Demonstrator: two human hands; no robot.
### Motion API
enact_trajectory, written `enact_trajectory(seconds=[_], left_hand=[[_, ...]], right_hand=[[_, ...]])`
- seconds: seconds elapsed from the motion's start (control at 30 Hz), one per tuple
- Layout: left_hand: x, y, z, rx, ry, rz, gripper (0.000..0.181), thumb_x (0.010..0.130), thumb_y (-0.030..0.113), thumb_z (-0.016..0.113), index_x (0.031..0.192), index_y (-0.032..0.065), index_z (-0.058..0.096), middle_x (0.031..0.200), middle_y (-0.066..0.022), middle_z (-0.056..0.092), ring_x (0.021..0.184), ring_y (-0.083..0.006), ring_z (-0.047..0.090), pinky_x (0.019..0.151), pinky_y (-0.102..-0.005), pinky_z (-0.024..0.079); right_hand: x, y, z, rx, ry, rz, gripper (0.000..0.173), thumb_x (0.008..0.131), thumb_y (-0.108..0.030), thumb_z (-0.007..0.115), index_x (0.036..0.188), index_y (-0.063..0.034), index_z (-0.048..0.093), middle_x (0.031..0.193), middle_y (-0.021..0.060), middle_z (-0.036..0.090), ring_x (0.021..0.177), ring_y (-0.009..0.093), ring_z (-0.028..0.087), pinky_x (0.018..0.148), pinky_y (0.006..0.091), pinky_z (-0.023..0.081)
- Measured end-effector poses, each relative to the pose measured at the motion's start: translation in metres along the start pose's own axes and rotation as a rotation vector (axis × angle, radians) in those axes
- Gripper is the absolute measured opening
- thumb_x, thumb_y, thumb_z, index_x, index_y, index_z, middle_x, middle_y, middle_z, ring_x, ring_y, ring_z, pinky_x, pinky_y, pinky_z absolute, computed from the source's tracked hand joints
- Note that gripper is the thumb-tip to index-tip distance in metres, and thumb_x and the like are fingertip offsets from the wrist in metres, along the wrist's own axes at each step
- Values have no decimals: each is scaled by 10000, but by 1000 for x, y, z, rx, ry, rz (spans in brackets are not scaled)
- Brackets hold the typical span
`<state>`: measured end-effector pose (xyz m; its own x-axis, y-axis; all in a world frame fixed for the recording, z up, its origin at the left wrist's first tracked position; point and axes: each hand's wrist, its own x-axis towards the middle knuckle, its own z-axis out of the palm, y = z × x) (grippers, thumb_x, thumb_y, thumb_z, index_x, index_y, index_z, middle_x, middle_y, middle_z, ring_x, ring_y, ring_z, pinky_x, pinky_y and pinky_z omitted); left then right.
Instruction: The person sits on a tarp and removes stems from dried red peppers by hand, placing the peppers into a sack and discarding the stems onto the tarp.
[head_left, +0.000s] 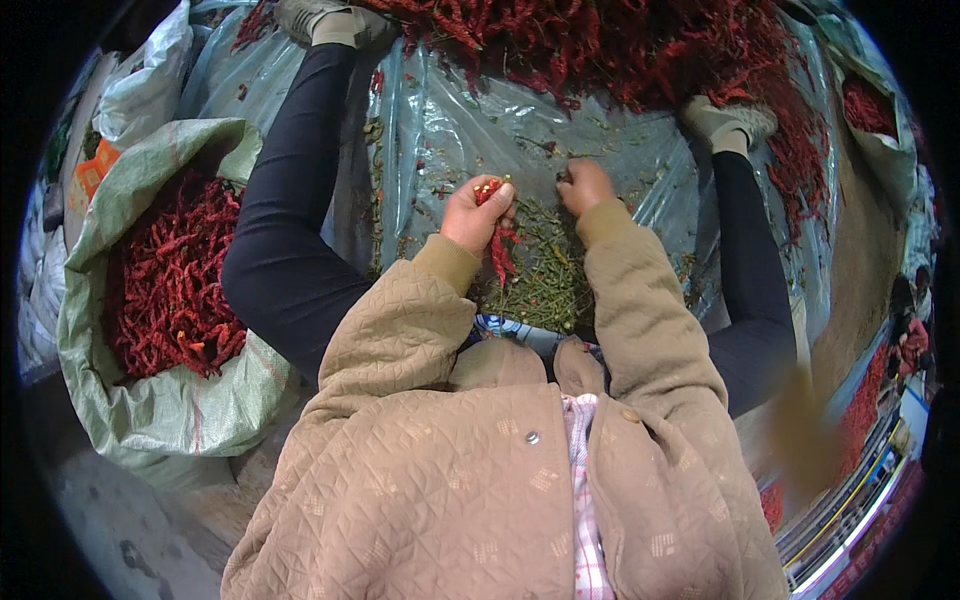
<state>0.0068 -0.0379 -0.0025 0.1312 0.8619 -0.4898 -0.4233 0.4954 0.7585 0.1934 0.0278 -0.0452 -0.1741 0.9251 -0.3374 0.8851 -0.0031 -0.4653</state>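
Note:
My left hand (478, 214) is closed around a few dried red chillies (501, 253). Their pale stem ends show above the thumb, and the red pods hang below the fingers. A short gap away, my right hand (586, 186) is curled, its fingertips turned towards the left hand. Something small and dark shows at those fingertips; what it is and whether it is gripped cannot be made out. Beneath and between both hands lies a heap of green stems (541, 289) close to my lap. Beyond them spreads a large pile of dried red chillies (600, 45).
Clear plastic sheeting (465, 112) with scattered bits covers the ground between my legs. At left stands a pale green woven sack (176, 420) holding red chillies (176, 277). A white sack (146, 94) is behind it. Another sack (892, 161) with chillies stands far right.

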Motion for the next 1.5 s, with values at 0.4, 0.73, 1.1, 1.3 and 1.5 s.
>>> enact_trajectory(seconds=[0.4,0.73,1.1,1.3,1.5], left_hand=[[6,4,10,-150,-11,-4,127,801,89,553,903,16,532,690,-39,552,537,-95,480,509,-220,418],[-6,23,28,64,-55,110,135,740,46,618,854,6,558,715,-9,559,573,-68,495,524,-199,420],[-25,29,36,368,221,627,72,750,41,586,744,15,520,635,-18,544,589,-104,540,520,-234,438],[-39,39,57,-100,-48,106,55,800,56,541,783,15,509,660,-31,512,503,-68,421,456,-205,364],[-56,32,80,-191,-76,60,59,783,43,561,765,25,508,651,-27,510,495,-79,434,447,-208,372]], right_hand=[[47,1,9,241,-60,-186,203,664,-131,619,811,0,572,757,174,582,711,305,566,640,371,446],[-55,-47,-57,1024,-487,-97,159,712,-109,647,805,-32,544,646,2,520,514,62,440,451,203,345],[-94,-50,-36,464,48,-201,247,684,-152,657,855,-1,563,720,120,591,562,156,539,523,277,435],[-118,-6,-48,210,-7,-233,345,661,-201,675,918,2,566,777,159,595,715,265,581,638,333,452],[-141,-36,-99,1048,-99,-54,186,793,-172,578,828,10,581,646,37,564,550,71,485,498,215,392]])
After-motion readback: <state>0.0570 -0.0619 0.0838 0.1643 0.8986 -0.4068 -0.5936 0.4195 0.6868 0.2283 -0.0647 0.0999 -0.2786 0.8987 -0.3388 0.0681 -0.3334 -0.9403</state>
